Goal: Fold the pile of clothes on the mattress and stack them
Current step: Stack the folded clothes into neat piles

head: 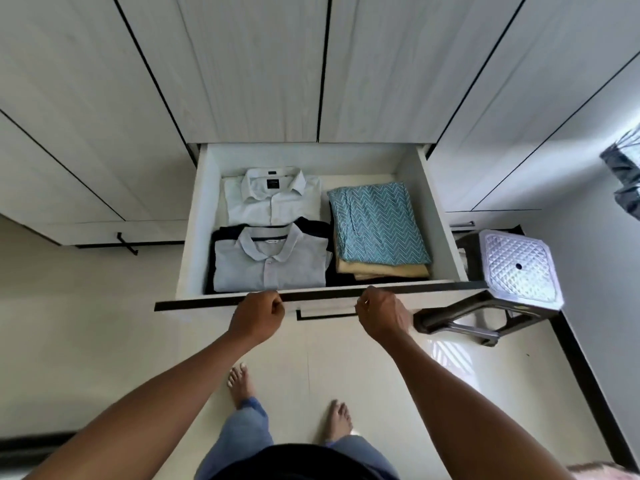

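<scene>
Evidently the left hand [258, 315] and right hand [379, 315], equally near, curl fingers [275, 305] over the crosswise drawer front [322, 296], wardrobe [256, 64] straight ahead.

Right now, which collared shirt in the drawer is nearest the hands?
The grey polo, front left of the drawer, atop dark clothes; the white shirt lies behind it, at the back.

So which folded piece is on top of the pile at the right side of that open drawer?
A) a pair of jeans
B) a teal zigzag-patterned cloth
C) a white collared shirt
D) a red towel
B: the teal zigzag cloth tops the right-hand pile in the drawer, lying over a yellowish piece, while the white shirt sits at the back left.
</scene>
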A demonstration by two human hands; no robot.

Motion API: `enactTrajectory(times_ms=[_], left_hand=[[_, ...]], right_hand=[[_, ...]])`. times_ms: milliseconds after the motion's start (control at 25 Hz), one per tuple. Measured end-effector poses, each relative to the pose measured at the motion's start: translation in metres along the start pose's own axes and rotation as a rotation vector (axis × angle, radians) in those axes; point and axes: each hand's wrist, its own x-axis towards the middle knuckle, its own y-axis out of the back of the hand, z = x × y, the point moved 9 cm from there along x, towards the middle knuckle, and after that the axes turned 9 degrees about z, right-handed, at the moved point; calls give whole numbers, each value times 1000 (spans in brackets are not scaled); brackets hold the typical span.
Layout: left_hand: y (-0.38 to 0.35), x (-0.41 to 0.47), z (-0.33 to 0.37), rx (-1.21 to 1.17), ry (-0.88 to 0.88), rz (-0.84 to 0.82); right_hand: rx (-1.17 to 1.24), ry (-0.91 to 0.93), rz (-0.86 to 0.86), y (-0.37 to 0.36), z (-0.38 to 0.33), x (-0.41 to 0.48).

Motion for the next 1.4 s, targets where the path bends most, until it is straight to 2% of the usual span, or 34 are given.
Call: enactTrajectory(times_ms=[120, 240, 360, 480, 600, 680, 880, 1080, 1400], left_hand=[[-43, -22, -9, -34, 206, -91], [-88, -43, -25, -239, 491, -178], [-129, -39, -27, -355, 611, -187], [-159, -18, -32, -499, 749, -109], [-180, -4, -49, -637, 955, -3], [-186, -2, -53, -655, 1028, 10], [-175, 26, -56, -533, 973, -32], [-168, 75, -48, -535, 975, -195], [-161, 138, -48, -525, 947, -205]], right_hand=[[77, -68, -146, -33, 43, -7], [124, -163, -303, -70, 74, -5], [179, -211, -339, -102, 81, 15], [273, -295, -396, -140, 75, 26], [539, -576, -304, -166, 92, 24], [654, -732, -306, -173, 94, 20], [680, -812, -276, -172, 81, 43], [587, -790, -272, -177, 71, 92], [555, -841, -286, -207, 73, 159]])
